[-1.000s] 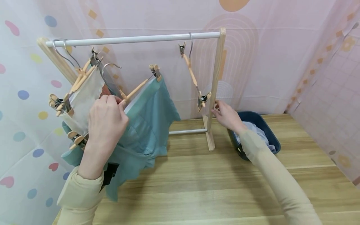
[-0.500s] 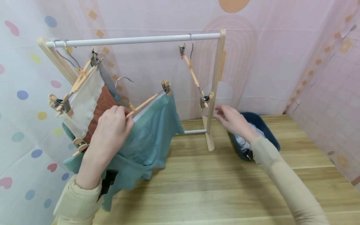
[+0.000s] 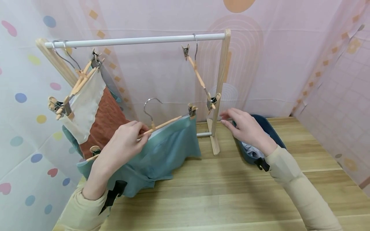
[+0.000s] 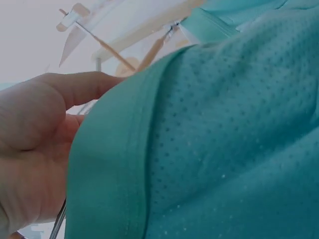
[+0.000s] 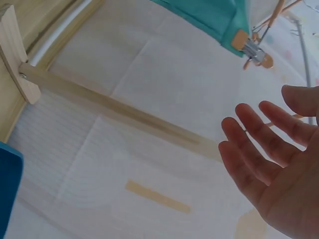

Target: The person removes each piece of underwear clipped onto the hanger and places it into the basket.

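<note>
My left hand (image 3: 124,144) grips the middle bar of a wooden clip hanger (image 3: 167,123). Teal shorts (image 3: 173,154) hang from its clips, and the metal hook stands up below the rail, apart from it. In the left wrist view the shorts' waistband (image 4: 109,164) hides most of the fingers. My right hand (image 3: 245,126) hovers beside the rack's right post, over the dark blue basket (image 3: 267,125). Its fingers (image 5: 249,149) are relaxed and hold nothing in the right wrist view.
A small clothes rack has a white rail (image 3: 136,40). At its left end hangs a white-and-rust garment (image 3: 107,118) in front of another teal piece. A bare clip hanger (image 3: 198,75) hangs near the right post (image 3: 224,64). Pale cloth (image 3: 251,150) lies in the basket.
My left hand has brought the hanger and shorts down and to the right, turning the hanger more side-on. My right hand has drawn back slightly from the post.
</note>
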Available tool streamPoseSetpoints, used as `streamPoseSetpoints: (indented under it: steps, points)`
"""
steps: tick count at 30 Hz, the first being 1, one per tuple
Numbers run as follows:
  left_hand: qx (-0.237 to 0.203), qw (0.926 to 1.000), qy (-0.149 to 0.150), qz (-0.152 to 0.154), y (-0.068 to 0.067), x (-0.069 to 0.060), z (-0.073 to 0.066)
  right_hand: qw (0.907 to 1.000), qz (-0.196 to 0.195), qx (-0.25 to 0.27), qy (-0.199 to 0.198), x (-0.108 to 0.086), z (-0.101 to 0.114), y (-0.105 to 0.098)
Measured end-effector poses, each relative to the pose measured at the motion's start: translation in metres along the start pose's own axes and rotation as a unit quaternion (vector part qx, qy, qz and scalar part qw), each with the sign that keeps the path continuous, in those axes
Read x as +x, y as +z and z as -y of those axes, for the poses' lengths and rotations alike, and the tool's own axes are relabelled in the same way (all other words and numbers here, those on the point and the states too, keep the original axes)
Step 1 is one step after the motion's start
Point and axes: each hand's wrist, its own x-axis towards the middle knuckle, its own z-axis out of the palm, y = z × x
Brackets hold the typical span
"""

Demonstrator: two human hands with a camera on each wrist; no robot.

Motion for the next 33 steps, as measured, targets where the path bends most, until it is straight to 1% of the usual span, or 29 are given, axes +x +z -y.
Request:
streamPoseSetpoints:
  steps: [4,6,8,13,15,17,20,23,25,29,33]
  points:
    - [-0.013,0.9996,0.022,0.014,0.008,-0.001,-0.003,0.9984,-0.028,-0.016,-0.046,-0.004,0.007,-0.001]
    - [-0.02,0.9992,0.031,0.017,0.012,-0.001,-0.005,0.9973,-0.033,-0.022,-0.062,-0.005,0.011,-0.001]
    - [-0.023,0.9987,0.041,0.017,0.016,-0.001,-0.007,0.9967,-0.027,-0.027,-0.071,-0.006,0.014,-0.002]
    - [-0.021,0.9979,0.06,0.013,0.026,0.0,-0.01,0.9953,0.002,-0.044,-0.086,-0.007,0.019,-0.003]
    - [-0.015,0.9972,0.073,0.007,0.029,0.001,-0.011,0.994,0.008,-0.052,-0.096,-0.007,0.02,-0.004]
    - [-0.004,0.9957,0.093,-0.003,0.032,0.001,-0.011,0.992,0.006,-0.062,-0.11,-0.007,0.021,-0.005]
    - [0.025,0.991,0.128,-0.029,0.035,0.002,-0.009,0.9875,-0.007,-0.082,-0.135,-0.007,0.023,-0.008]
    - [0.053,0.9839,0.162,-0.054,0.037,0.002,-0.008,0.9826,-0.022,-0.099,-0.155,-0.009,0.025,-0.013]
    - [0.067,0.979,0.18,-0.067,0.038,0.002,-0.007,0.9807,-0.022,-0.105,-0.163,-0.01,0.026,-0.018]
    - [0.08,0.9699,0.213,-0.087,0.041,0.004,-0.006,0.9801,-0.001,-0.107,-0.167,-0.014,0.027,-0.027]
    - [0.081,0.9628,0.237,-0.101,0.045,0.006,-0.008,0.9827,0.031,-0.092,-0.158,-0.017,0.029,-0.036]
